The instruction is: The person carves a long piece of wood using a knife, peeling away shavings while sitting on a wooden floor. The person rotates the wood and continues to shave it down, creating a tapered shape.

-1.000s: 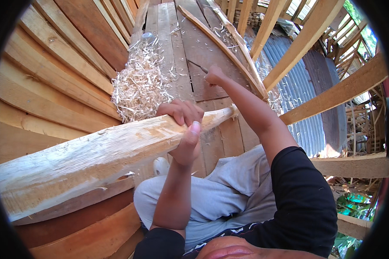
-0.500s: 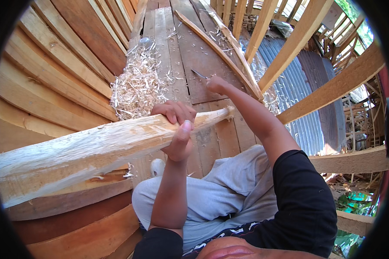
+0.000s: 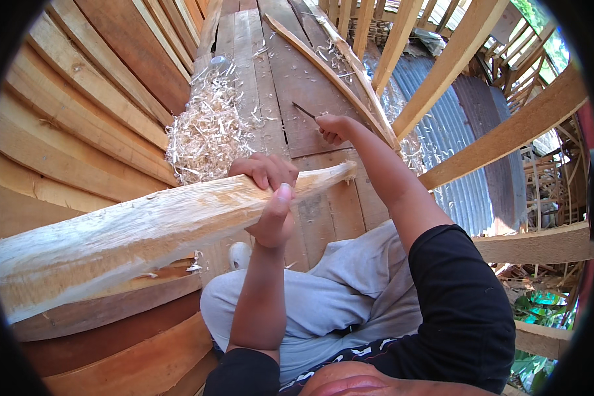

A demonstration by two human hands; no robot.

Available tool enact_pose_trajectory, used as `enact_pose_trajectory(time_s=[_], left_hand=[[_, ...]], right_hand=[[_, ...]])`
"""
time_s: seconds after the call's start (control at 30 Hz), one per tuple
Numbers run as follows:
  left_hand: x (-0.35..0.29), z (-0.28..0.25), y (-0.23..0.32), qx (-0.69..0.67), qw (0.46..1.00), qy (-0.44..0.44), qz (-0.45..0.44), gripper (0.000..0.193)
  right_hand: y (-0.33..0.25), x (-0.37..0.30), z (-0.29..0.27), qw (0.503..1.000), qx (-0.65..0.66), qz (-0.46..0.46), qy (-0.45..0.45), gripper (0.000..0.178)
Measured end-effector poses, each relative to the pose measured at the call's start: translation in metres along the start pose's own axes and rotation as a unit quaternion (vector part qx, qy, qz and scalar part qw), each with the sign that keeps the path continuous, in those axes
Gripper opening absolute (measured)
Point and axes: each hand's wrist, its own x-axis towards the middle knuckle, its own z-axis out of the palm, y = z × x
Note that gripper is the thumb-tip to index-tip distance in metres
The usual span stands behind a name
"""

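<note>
Beyond the pale timber [image 3: 112, 237], its long axis left to right, the right grip [image 3: 336, 128] curls round a knife [image 3: 303, 109]; the nearer left grip [image 3: 276, 208] clasps the timber.

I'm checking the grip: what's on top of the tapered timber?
The left hand curls fingers and thumb over the timber; its surface directly beneath them is covered and unseen.

Left fingers [image 3: 264, 173] clasping a tapered timber [image 3: 145, 221], right fingers [image 3: 332, 136] gripping a knife [image 3: 302, 109] (thin-bladed), shavings [image 3: 208, 135] heaped beyond
</note>
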Motion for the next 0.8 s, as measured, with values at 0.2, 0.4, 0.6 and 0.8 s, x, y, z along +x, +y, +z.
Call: enact_pose_trajectory(time_s=[0.2,0.4,0.6,0.8], left_hand=[[-0.001,-0.002,-0.005,-0.04,0.999,-0.018,0.003,0.029],[0.002,-0.01,-0.004,-0.023,0.999,-0.03,0.02,0.025],[-0.001,-0.015,-0.004,-0.035,0.997,-0.07,0.01,0.025],[0.006,-0.015,0.014,0.011,0.99,-0.13,0.047,0.042]], right_hand=[[0.007,-0.011,0.009,0.996,-0.019,-0.045,0.079,0.028],[0.0,-0.104,0.024,0.973,-0.034,-0.177,0.142,0.035],[0.048,-0.209,0.05,0.952,0.012,-0.269,0.147,0.027],[0.1,-0.221,0.072,0.973,-0.001,-0.21,0.095,0.022]])
